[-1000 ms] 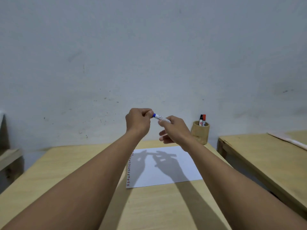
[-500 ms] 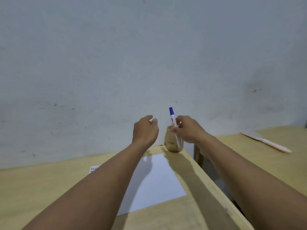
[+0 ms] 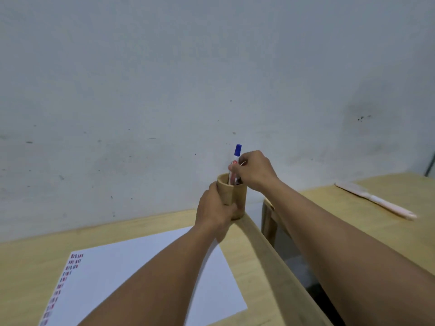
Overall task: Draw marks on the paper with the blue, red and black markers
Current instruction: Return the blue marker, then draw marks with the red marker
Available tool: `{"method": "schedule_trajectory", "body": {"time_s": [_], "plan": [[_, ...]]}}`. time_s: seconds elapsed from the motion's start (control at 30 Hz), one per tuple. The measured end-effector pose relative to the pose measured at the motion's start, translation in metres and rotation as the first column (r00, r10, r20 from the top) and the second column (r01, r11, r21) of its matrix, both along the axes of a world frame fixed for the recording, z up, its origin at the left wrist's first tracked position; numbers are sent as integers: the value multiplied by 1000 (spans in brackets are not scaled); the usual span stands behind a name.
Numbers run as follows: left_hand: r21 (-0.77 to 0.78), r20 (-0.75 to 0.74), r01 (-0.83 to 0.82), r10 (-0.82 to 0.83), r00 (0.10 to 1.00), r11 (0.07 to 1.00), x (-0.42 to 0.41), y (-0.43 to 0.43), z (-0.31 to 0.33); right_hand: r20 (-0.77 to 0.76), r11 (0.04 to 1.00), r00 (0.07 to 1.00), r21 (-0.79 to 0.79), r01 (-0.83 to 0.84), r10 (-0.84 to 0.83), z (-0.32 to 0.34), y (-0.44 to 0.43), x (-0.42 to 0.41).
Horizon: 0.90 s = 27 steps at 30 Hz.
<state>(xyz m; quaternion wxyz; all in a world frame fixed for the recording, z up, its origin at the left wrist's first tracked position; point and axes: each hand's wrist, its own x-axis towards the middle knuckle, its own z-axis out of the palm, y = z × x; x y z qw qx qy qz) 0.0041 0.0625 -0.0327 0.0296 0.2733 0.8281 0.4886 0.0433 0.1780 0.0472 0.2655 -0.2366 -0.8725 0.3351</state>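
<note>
**At the far corner of the table, the blue marker goes back in the cup**

At the table's back right corner we find the blue marker (image 3: 236, 161) standing nearly upright, cap on top, its lower end already inside the wooden cup (image 3: 233, 194) among other markers whose colours we can barely make out. The right hand (image 3: 255, 171) pinches its barrel just above the rim. The left hand (image 3: 215, 211) is wrapped around the cup's side, steadying it.

A second ago both hands held the marker out over the paper; half a second ago the right hand carried it, capped, to the cup while the left hung free. We judge the blue round finished and a swap to the next colour at hand.

The paper (image 3: 146, 278) lies near us on the table (image 3: 26, 262), a column of small red and blue marks down its left edge. On the neighbouring table to the right rests a pale long-handled tool (image 3: 376, 200), well apart.
</note>
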Motion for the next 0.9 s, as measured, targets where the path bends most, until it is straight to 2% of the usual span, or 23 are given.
{"method": "schedule_trajectory", "body": {"time_s": [0.1,0.23,0.33,0.43,0.63,0.9], "plan": [[5,-10,-16,16,1000,1000,-3,3,-6,80,998,996,-36,-43,46,-9,1,-5],[43,2,-22,22,1000,999,-7,4,-11,-45,992,997,-116,50,-56,-13,6,-5],[41,-6,-22,23,1000,999,-9,5,-13,4,987,992,-93,129,-129,-19,11,-8],[27,-18,-28,29,999,999,-10,5,-12,82,992,993,-78,96,-89,-24,15,-14],[21,-31,-38,39,999,999,-9,6,-13,97,991,986,3,136,-135,-32,18,-21],[25,-11,-33,34,999,999,-8,5,-13,129,994,986,-23,107,-103,-35,15,-26]]}}
